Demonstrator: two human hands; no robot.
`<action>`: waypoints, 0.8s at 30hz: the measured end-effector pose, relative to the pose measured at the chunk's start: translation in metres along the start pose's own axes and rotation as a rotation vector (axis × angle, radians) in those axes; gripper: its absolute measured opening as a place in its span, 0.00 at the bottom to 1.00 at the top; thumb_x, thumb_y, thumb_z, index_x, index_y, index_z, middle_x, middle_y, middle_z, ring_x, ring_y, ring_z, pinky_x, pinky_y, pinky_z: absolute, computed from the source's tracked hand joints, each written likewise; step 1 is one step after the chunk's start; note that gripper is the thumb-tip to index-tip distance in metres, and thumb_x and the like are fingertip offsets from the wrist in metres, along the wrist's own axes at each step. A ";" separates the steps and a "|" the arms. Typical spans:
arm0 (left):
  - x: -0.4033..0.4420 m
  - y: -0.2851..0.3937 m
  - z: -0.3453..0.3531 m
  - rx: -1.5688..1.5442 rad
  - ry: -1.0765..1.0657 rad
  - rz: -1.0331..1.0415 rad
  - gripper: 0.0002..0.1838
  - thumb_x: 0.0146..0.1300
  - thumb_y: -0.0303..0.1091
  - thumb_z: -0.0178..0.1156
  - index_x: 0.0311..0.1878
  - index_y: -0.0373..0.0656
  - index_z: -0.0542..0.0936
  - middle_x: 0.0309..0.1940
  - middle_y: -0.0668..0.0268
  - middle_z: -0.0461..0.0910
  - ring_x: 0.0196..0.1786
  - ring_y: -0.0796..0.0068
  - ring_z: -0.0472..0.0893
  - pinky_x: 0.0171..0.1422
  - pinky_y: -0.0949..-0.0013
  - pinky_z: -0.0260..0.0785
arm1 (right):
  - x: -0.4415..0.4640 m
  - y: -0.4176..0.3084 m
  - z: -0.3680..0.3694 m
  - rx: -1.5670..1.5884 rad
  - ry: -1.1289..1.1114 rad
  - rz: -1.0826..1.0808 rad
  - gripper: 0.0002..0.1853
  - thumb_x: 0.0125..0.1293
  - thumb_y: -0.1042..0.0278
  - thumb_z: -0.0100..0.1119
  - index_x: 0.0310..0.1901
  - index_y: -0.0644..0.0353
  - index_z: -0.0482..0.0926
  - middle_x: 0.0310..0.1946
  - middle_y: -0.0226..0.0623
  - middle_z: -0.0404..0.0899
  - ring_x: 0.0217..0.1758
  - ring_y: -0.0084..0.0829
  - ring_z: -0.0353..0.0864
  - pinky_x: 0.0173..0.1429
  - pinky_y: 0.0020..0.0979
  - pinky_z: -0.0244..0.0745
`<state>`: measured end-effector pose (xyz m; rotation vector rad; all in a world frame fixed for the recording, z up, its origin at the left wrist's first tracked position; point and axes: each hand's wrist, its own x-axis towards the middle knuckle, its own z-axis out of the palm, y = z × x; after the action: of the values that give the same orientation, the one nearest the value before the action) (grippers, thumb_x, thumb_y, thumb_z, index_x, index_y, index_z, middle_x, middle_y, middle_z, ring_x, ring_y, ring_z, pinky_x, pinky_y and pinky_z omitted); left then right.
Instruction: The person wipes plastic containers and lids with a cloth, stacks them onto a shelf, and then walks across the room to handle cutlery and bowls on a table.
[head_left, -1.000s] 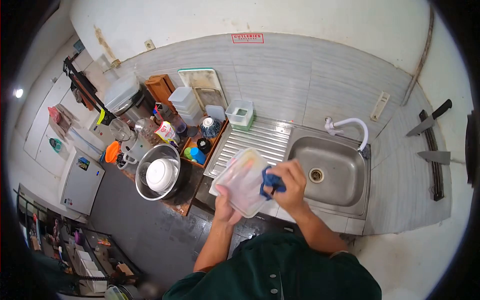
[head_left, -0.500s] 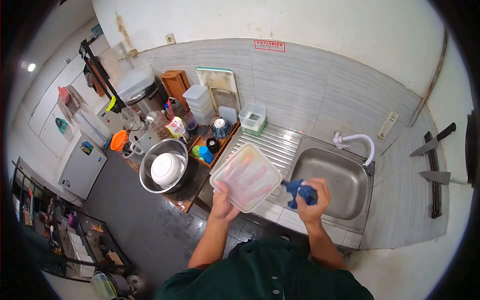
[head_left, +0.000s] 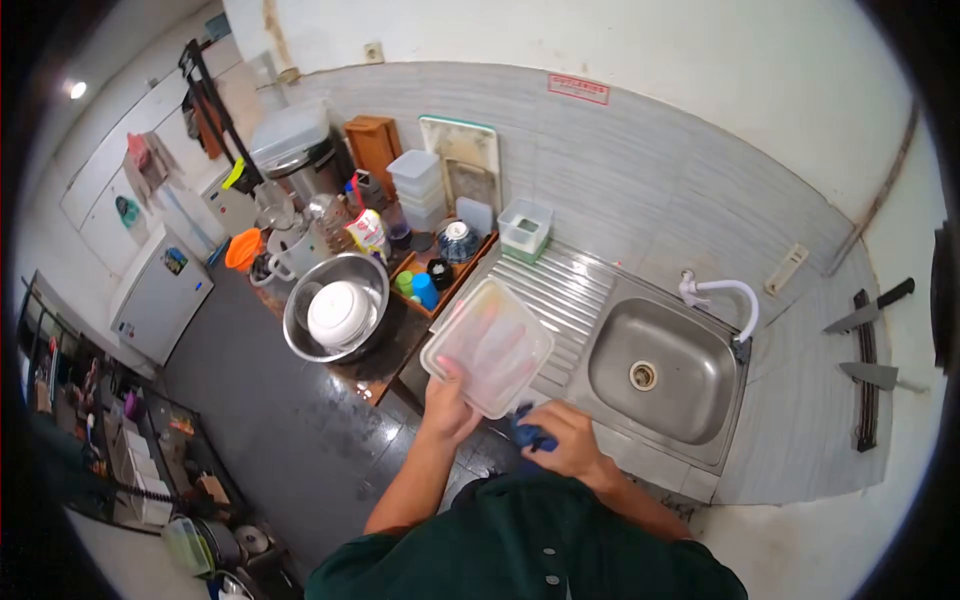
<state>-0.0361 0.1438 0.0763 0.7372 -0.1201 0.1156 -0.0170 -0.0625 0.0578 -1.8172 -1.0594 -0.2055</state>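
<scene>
The left hand (head_left: 448, 408) pinches a plastic piece (head_left: 490, 340) at its near edge, thumb on top, fingers spread beneath and showing through; whether it is a lid or a shallow box is hard to tell. The right hand (head_left: 565, 440) is bunched around a blue cloth (head_left: 524, 430) near the piece's lower corner. The piece is held up before the drainboard (head_left: 565, 290). Rightward lies the sink (head_left: 690, 350); leftward, a steel bowl (head_left: 372, 290) holds a white bowl (head_left: 338, 312).
</scene>
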 end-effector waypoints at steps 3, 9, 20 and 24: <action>-0.010 0.004 -0.020 -0.095 0.045 -0.016 0.44 0.80 0.60 0.49 0.87 0.43 0.52 0.83 0.55 0.62 0.81 0.46 0.67 0.83 0.37 0.63 | -0.017 0.009 -0.002 -0.041 0.059 0.256 0.33 0.48 0.72 0.80 0.60 0.58 0.82 0.45 0.43 0.86 0.47 0.47 0.87 0.54 0.43 0.83; -0.032 0.002 -0.026 -0.323 0.115 -0.200 0.40 0.81 0.58 0.51 0.84 0.39 0.58 0.80 0.50 0.67 0.80 0.44 0.70 0.83 0.35 0.62 | -0.011 0.009 0.012 -0.196 0.205 0.077 0.43 0.47 0.78 0.78 0.70 0.53 0.78 0.47 0.45 0.82 0.46 0.52 0.84 0.51 0.48 0.81; -0.086 -0.017 -0.069 1.017 0.310 -0.027 0.54 0.66 0.51 0.75 0.84 0.36 0.56 0.82 0.47 0.60 0.78 0.50 0.68 0.79 0.51 0.65 | -0.014 -0.014 0.023 -0.387 0.050 0.133 0.32 0.45 0.72 0.72 0.58 0.46 0.89 0.47 0.39 0.81 0.46 0.46 0.84 0.49 0.43 0.82; -0.101 -0.001 -0.061 1.324 -0.048 0.047 0.74 0.48 0.60 0.83 0.87 0.35 0.46 0.81 0.39 0.55 0.82 0.39 0.59 0.87 0.47 0.49 | -0.015 -0.026 0.032 -0.401 -0.161 0.090 0.30 0.45 0.68 0.72 0.57 0.46 0.89 0.45 0.36 0.81 0.47 0.43 0.84 0.48 0.41 0.82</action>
<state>-0.1316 0.1774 0.0157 2.0598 -0.0964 0.2232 -0.0544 -0.0413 0.0503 -2.2686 -1.1014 -0.2325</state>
